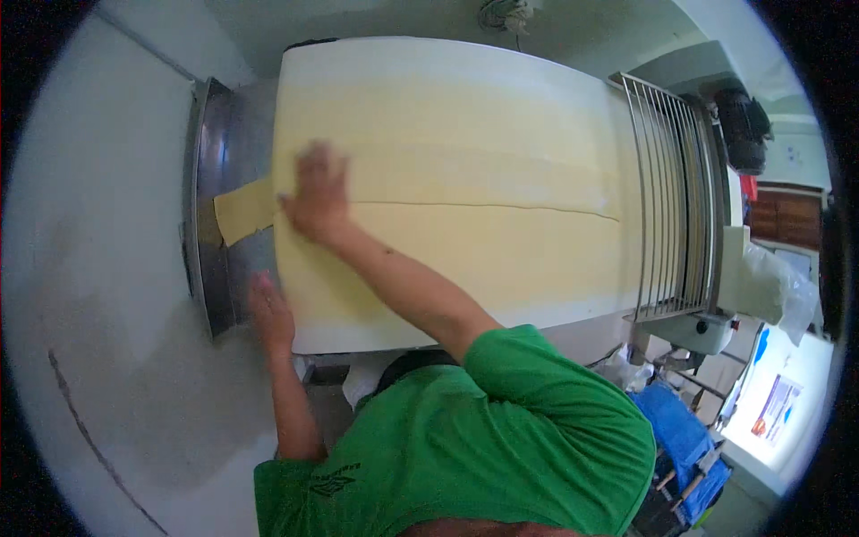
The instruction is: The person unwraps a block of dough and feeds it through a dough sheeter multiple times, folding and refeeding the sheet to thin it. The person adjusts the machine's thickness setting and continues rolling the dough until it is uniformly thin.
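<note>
A wide, pale yellow dough sheet (470, 262) lies flat on a white belt surface (416, 59). A long cut or overlapping edge runs lengthwise across it. My right hand (319, 194), blurred, is over the sheet's left end near that line, palm down and holding nothing. Whether it presses on the dough, I cannot tell. A narrow dough strip (245, 209) sticks out past the belt's left end, above a metal tray. Just outside the belt's near left corner is my left hand (272, 312), fingers extended, with nothing seen in it.
The metal tray (213, 201) has a raised outer wall at the left. A wire guard (671, 201) of a dough sheeter crosses the belt's right end, with a motor (741, 127) beyond. Blue plastic (678, 429) and a clear bag (782, 288) are at the right.
</note>
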Demonstrator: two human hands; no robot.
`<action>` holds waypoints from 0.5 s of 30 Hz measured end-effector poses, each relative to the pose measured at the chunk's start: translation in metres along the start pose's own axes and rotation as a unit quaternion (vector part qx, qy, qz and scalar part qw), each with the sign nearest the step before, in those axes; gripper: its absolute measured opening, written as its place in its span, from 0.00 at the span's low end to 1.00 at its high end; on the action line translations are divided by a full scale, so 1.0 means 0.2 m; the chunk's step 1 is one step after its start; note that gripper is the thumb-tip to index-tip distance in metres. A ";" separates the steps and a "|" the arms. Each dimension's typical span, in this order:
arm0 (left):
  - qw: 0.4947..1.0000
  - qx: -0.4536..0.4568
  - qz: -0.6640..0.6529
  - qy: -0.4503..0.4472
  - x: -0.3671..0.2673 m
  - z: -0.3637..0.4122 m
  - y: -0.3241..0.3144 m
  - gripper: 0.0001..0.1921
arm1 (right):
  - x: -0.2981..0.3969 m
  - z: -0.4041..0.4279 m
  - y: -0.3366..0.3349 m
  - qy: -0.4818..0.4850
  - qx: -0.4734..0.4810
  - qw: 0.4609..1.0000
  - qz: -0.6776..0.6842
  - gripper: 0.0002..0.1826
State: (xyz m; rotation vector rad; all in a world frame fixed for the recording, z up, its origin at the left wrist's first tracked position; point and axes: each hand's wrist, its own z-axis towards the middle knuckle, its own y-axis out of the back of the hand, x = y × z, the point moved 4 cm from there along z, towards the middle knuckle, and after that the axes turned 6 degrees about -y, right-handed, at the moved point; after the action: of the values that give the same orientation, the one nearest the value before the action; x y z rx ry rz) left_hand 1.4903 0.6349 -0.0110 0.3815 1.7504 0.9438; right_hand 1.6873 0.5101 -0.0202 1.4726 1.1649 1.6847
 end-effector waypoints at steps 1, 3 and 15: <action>1.000 -0.001 -0.016 0.008 -0.01 0.04 0.00 0.33 | 0.12 0.00 -0.05 0.058 -0.026 0.998 -0.005 0.42; 0.999 0.007 -0.005 -0.036 0.04 0.13 -0.01 0.32 | 0.05 0.00 -0.07 0.085 0.017 0.995 0.041 0.40; 0.968 -0.041 0.139 -0.203 -0.21 0.52 -0.04 0.26 | -2.64 -0.58 1.30 -0.464 -0.118 0.863 -0.161 0.45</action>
State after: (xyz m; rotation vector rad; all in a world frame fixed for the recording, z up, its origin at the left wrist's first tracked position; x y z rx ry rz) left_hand 1.6018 0.6440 -0.0023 0.7270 1.2998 1.0480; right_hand 1.7037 -0.0898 -0.0173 1.5276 0.5770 0.6722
